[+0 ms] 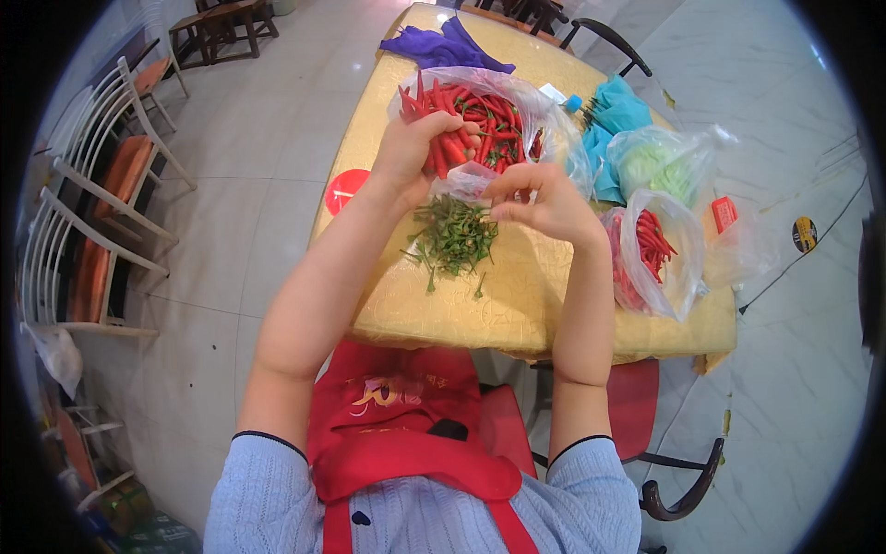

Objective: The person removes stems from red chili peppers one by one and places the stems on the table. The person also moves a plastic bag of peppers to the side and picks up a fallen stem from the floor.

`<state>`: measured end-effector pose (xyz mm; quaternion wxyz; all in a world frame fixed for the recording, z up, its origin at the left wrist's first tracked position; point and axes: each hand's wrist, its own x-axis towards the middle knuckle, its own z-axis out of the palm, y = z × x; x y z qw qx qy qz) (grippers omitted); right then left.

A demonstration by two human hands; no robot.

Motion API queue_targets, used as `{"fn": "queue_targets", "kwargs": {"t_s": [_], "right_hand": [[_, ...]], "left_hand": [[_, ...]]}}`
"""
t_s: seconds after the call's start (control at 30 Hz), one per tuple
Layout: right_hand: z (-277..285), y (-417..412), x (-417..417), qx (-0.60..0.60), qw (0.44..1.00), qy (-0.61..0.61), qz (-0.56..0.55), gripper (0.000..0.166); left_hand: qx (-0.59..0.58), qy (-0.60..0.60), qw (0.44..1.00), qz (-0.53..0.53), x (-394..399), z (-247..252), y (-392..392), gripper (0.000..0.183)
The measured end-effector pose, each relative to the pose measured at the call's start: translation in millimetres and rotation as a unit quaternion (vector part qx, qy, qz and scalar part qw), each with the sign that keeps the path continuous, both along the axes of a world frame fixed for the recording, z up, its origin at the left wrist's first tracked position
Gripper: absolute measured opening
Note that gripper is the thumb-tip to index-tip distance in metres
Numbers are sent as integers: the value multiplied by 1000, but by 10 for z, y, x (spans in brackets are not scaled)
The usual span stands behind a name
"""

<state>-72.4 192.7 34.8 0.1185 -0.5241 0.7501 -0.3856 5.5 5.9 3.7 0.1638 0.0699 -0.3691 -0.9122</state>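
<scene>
My left hand (414,142) is closed around a bunch of red chili peppers (450,151), their tips sticking out beyond my thumb and fingers. Behind it, a clear plastic bag (554,128) lies open, full of red chilies with green stems (495,135). My right hand (540,197) hovers at the right edge of a heap of plucked green chili stems (453,239). Its fingers are curled, with thumb and fingertips near some stems; whether they pinch one is unclear. A few loose stems (479,285) lie in front of the heap on the yellow tablecloth (415,311).
To the right stand a smaller plastic bag of red chilies (651,246) and a bag of pale green vegetable (654,166). Turquoise fabric (619,104), a blue bottle cap (573,104), a purple cloth (450,48) and a red disc (346,190) are also on the table.
</scene>
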Motion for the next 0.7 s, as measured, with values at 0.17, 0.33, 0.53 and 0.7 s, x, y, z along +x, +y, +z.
{"fn": "queue_targets", "kwargs": {"t_s": [0.17,0.33,0.53,0.7], "right_hand": [[-185,-164,-177,-70,979,86,-170,18],[-492,-454,-408,-58,922,285,-257,15],[-444,-478,-369,-126,928,250,-247,10],[-165,-470,-170,-303,925,-71,-217,11]], "left_hand": [[-10,-11,1000,21,-20,-40,-73,16],[-39,13,999,15,-82,-102,-79,13],[-70,22,997,12,-33,-39,-15,10],[-191,-33,981,11,-7,-62,-3,17]]}}
